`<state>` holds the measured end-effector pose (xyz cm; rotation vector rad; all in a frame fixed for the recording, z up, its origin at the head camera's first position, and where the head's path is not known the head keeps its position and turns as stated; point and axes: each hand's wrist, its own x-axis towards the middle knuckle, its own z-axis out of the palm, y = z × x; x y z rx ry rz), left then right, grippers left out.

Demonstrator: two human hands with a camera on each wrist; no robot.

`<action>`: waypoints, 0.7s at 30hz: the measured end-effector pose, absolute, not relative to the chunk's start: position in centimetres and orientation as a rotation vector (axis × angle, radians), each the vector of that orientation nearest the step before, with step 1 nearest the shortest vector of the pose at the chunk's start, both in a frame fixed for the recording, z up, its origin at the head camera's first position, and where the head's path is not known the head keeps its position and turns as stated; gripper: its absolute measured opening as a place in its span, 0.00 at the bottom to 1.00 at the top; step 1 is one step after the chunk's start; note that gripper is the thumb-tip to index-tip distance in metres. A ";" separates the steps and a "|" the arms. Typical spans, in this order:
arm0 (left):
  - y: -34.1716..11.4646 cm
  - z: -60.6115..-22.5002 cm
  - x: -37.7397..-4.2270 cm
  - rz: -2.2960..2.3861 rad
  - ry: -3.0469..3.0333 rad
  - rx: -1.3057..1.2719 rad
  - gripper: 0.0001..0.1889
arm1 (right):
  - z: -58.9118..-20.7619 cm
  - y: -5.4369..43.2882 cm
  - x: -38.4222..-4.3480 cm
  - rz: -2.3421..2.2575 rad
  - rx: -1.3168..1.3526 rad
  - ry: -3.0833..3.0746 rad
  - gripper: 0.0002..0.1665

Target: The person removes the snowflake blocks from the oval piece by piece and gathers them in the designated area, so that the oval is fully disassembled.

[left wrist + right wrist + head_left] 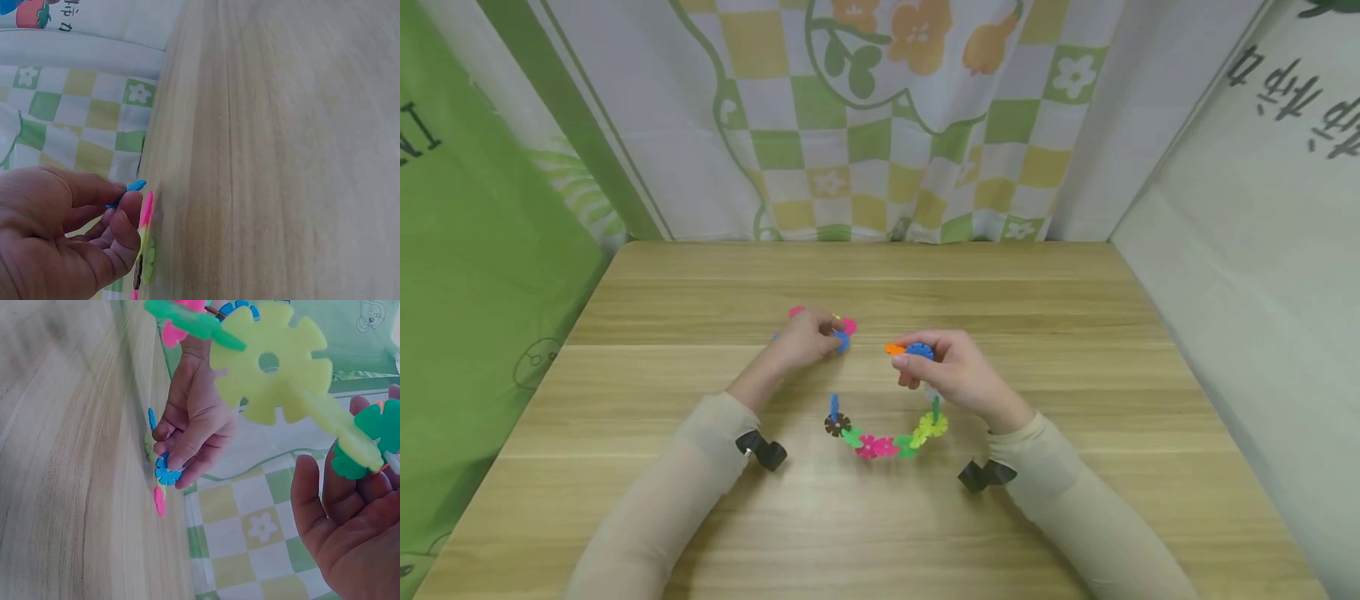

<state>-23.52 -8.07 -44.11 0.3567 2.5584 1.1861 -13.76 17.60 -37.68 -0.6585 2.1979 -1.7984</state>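
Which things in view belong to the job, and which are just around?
Job:
- chain of linked discs, in the right hand
- blue disc, pinched by the left hand
- other discs by the left hand

Just around:
- checked curtain
- wooden table
- black wrist devices

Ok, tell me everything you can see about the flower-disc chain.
The chain looks plastic: notched, flower-like discs in pink, green, yellow, brown and blue, slotted together at their rims, some with centre holes. It curves into a U, seemingly raised above the table. The right hand grips one end; the other is untouched.
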 end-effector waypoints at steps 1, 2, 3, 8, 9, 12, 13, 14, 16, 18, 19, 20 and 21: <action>-8.1 -44.1 -23.5 1.168 2.566 0.363 0.15 | -37.7 17.6 -13.8 -1.797 -0.657 2.198 0.15; -8.0 -44.2 -23.6 1.159 2.565 0.376 0.16 | -37.7 17.5 -13.8 -1.797 -0.656 2.196 0.15; -8.0 -44.2 -23.6 1.155 2.560 0.384 0.15 | -37.7 17.5 -13.8 -1.795 -0.654 2.197 0.15; -8.1 -44.1 -23.6 1.144 2.553 0.402 0.15 | -37.7 17.5 -13.8 -1.786 -0.647 2.203 0.14; -8.2 -44.1 -23.6 1.137 2.561 0.404 0.15 | -37.7 17.5 -13.8 -1.786 -0.646 2.203 0.14; -8.4 -43.9 -23.6 1.102 2.601 0.407 0.16 | -37.7 17.5 -13.8 -1.788 -0.646 2.207 0.15; -8.4 -43.9 -23.6 1.092 2.617 0.410 0.16 | -37.7 17.5 -13.8 -1.788 -0.646 2.210 0.14; -8.4 -43.8 -23.5 1.090 2.624 0.409 0.16 | -37.7 17.5 -13.8 -1.787 -0.646 2.210 0.15; -8.4 -43.6 -23.4 1.089 2.635 0.410 0.16 | -37.7 17.5 -13.8 -1.782 -0.644 2.214 0.15; -8.3 -43.3 -23.2 1.114 2.629 0.431 0.15 | -37.7 17.5 -13.8 -1.779 -0.644 2.211 0.15; -8.3 -43.0 -23.0 1.132 2.624 0.443 0.15 | -37.7 17.5 -13.8 -1.778 -0.644 2.210 0.15; -8.2 -42.9 -22.9 1.152 2.617 0.464 0.15 | -37.7 17.4 -13.8 -1.778 -0.645 2.208 0.15; -8.2 -42.6 -22.7 1.167 2.612 0.491 0.15 | -37.7 17.4 -13.8 -1.777 -0.648 2.209 0.15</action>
